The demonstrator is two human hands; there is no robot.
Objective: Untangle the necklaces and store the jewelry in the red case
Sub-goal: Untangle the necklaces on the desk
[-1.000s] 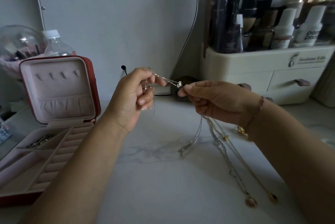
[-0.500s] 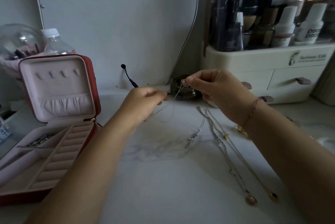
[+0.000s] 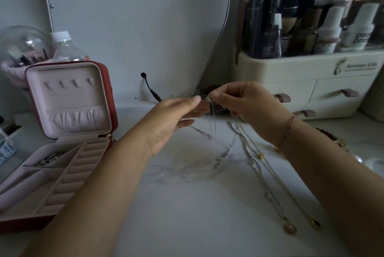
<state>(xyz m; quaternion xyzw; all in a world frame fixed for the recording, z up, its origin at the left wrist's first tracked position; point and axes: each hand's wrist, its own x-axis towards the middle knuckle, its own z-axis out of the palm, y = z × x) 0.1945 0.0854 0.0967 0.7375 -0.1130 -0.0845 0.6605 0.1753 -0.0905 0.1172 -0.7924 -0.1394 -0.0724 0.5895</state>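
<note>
Chain point(image 3: 213, 116) hangs vertically from right hand point(image 3: 246, 105).

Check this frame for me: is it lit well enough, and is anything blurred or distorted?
Head view: dim, flat light, only faint shadows on the table. Head view: the fingers of the left hand and the thin chain pinched by the right hand are motion-blurred. Head view: the bottles at top right are soft, and the wide lens stretches the forearms toward the corners.
</note>
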